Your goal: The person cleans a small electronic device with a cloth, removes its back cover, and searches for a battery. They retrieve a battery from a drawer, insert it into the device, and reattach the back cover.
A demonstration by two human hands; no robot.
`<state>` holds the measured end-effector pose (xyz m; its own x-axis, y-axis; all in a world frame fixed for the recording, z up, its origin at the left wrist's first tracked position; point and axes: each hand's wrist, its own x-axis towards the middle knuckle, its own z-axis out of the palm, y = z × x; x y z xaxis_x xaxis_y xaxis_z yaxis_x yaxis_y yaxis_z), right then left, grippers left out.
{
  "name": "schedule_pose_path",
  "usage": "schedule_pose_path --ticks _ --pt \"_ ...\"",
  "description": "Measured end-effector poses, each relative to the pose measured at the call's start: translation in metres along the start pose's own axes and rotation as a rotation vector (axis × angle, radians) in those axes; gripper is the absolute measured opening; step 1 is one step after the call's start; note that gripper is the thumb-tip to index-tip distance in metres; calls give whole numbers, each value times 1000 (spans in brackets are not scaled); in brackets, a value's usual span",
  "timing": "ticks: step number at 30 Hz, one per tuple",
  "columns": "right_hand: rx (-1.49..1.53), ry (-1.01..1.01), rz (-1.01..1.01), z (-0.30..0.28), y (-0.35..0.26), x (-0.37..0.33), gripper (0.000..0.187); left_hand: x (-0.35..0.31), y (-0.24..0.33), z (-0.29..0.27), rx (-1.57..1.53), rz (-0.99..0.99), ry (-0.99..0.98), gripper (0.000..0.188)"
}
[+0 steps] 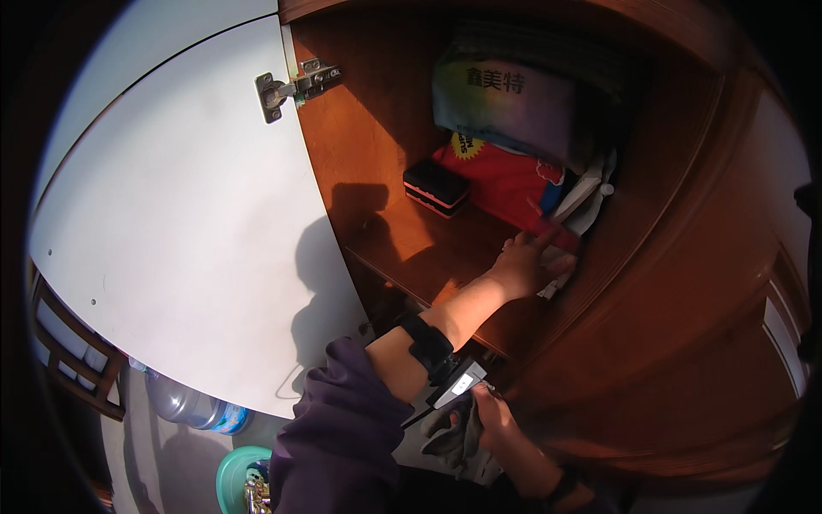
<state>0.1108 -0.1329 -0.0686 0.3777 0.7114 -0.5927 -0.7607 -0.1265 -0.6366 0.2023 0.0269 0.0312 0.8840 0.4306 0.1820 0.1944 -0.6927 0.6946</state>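
Note:
My left hand [524, 264] reaches into a brown wooden cabinet [411, 236], at the right end of its shelf. Its fingers are spread beside the lower corner of a red bag [505, 184] and some white crumpled material [586, 193]; whether they touch is unclear. A black strap [428, 343] circles my left forearm, with a small white-faced box [458, 384] by it. Lower down, my right hand [492, 415] is closed on a grey cloth [449, 441], partly hidden behind the hand and box.
A white cabinet door [180, 197] stands open at the left on a metal hinge [295, 84]. Inside, a pastel package [501, 103] rests over the red bag, near a black-and-pink box [437, 190]. A clear plastic bottle [193, 407] and turquoise basin [229, 480] are at lower left.

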Motion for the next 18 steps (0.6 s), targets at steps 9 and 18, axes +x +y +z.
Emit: schedule_pose_path --ticks 9,18 --pt "19 47 196 1 -5 5 27 55 -91 -74 667 -178 188 75" --pt "-68 75 71 7 -3 13 27 54 -141 -65 752 -54 383 60"
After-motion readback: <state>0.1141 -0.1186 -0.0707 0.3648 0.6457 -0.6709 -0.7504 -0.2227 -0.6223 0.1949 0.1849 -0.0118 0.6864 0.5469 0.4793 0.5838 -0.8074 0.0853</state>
